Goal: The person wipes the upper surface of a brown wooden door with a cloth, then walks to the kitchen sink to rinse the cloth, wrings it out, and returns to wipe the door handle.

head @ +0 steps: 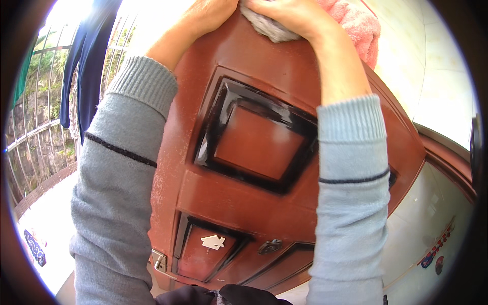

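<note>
A reddish-brown door (263,145) with black-edged raised panels fills the middle of the view. My right hand (293,15) presses a grey fluffy cloth (267,26) against the upper part of the door, its fingers partly cut off by the top rim. Beside it, my left hand (219,13) reaches up to the same height at the door's upper left. The left fingers lie beyond the picture's edge, so what they touch is hidden. To the right of the cloth, a pink fluffy towel (362,34) hangs at the door's edge.
Lower on the door are a small house-shaped plate (212,242), a round dark metal fitting (270,247) and a metal latch (160,262). At left, dark blue trousers (89,65) hang before a metal railing (38,135). Pale tiled wall (444,87) rises at right.
</note>
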Tool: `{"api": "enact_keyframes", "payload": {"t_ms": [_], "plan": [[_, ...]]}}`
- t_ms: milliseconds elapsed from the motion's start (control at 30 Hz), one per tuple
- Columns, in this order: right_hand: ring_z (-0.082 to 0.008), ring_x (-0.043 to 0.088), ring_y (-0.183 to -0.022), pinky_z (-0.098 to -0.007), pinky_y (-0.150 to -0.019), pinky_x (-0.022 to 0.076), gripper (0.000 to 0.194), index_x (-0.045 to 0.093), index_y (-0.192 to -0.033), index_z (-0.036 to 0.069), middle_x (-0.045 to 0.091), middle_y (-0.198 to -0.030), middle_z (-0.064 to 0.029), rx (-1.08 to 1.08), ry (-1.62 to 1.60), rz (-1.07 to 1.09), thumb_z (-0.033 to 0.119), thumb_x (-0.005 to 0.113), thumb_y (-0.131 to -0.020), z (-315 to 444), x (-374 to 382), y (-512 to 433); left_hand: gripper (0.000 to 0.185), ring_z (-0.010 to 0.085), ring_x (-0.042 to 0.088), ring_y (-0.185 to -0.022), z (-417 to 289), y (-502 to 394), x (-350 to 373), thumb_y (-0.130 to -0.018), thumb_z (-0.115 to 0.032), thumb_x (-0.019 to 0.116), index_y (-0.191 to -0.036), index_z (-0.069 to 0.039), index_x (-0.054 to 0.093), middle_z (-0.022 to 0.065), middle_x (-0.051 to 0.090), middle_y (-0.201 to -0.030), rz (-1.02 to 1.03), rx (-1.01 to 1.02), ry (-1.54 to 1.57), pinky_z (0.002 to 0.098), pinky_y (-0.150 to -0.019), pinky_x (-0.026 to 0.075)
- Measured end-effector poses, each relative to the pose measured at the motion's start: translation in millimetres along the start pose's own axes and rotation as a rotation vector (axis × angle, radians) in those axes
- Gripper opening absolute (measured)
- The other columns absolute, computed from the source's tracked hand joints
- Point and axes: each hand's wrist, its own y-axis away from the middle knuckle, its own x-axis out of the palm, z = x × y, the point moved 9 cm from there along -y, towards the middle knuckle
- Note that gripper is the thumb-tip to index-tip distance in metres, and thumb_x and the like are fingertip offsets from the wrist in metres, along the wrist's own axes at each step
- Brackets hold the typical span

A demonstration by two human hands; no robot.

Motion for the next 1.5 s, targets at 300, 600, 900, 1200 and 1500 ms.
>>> {"api": "enact_keyframes", "payload": {"t_ms": [300, 600, 900, 1200, 1500], "plan": [[-0.0104, 0.062, -0.082, -0.0261, -0.071, 0.0502, 0.032, 0.067, -0.101, -0.001, 0.068, -0.091, -0.0059, 0.491, -0.287, -0.067, 0.027, 0.069, -0.087, -46, -78, 114, 0.044, 0.0391, 0.05, -0.123, 9, -3, -27, -0.102, -0.024, 0.032, -0.136, 0.001, 0.045, 0.0262, 0.053, -0.132, 0.074, -0.09, 0.091, 0.0446, -0.105, 0.036], [-0.0325, 0.066, -0.103, -0.043, -0.085, 0.0516, 0.039, 0.071, -0.107, 0.009, 0.069, -0.109, -0.018, 0.171, 0.338, -0.028, 0.039, 0.056, -0.086, 37, 21, -33, 0.06, 0.037, 0.029, -0.142, 15, 0, -22, -0.105, -0.039, 0.029, -0.151, -0.002, 0.02, 0.0281, 0.035, -0.148, -0.05, -0.112, 0.234, 0.04, -0.116, 0.023], [-0.0086, 0.059, -0.06, -0.0241, -0.054, 0.0463, 0.034, 0.068, -0.09, 0.005, 0.063, -0.071, -0.0016, 0.167, 0.084, -0.148, 0.039, 0.067, -0.089, -10, -51, 61, 0.053, 0.0405, 0.047, -0.127, 15, 6, -10, -0.102, -0.037, 0.037, -0.145, -0.006, 0.037, 0.026, 0.055, -0.13, 0.005, 0.281, -0.406, 0.0442, -0.109, 0.033], [-0.027, 0.067, -0.087, -0.0371, -0.079, 0.0505, 0.033, 0.072, -0.104, 0.008, 0.071, -0.092, -0.0136, 0.225, 0.421, -0.14, 0.037, 0.061, -0.091, -44, -87, 104, 0.037, 0.0337, 0.051, -0.12, -86, -3, 2, -0.099, -0.025, 0.04, -0.121, -0.002, 0.059, 0.0182, 0.06, -0.123, -0.106, 0.156, -0.206, 0.0443, -0.105, 0.037], [-0.0294, 0.066, -0.077, -0.0389, -0.07, 0.0507, 0.037, 0.07, -0.092, 0.006, 0.069, -0.082, -0.0154, 0.366, 0.331, -0.053, 0.042, 0.058, -0.092, -37, -91, 119, 0.041, 0.0372, 0.055, -0.116, -90, -12, 26, -0.098, -0.025, 0.04, -0.129, -0.004, 0.056, 0.0211, 0.061, -0.122, -0.046, 0.059, -0.172, 0.0464, -0.1, 0.041]]}}
